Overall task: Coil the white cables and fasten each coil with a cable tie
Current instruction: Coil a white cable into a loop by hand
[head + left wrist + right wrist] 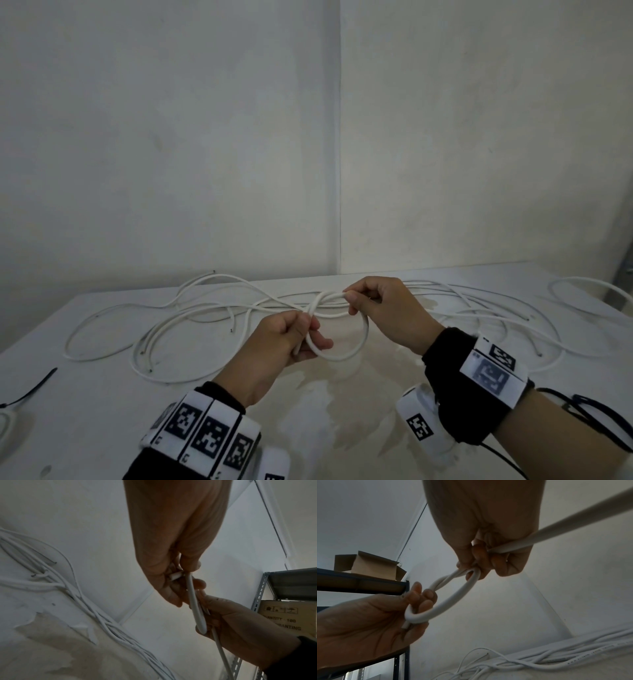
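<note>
A white cable loop point(356, 346) hangs between both hands above the white table point(342, 411). My left hand point(294, 334) pinches the near side of the loop and the cable's cut end between thumb and fingers. My right hand point(363, 301) grips the far side, where the strands cross. The right wrist view gives the loop point(453, 599), with the left hand point(418, 601) curled round its lower bend and the right hand point(481, 561) at its top. In the left wrist view the loop point(197, 605) shows edge-on between the two hands. Several loose white cables point(191, 308) sprawl across the table behind.
A black cable tie point(30, 390) lies at the table's left edge, and more black ties point(589, 411) lie under my right forearm. White walls meet in a corner behind. A metal shelf point(359, 584) with a cardboard box point(370, 565) stands nearby.
</note>
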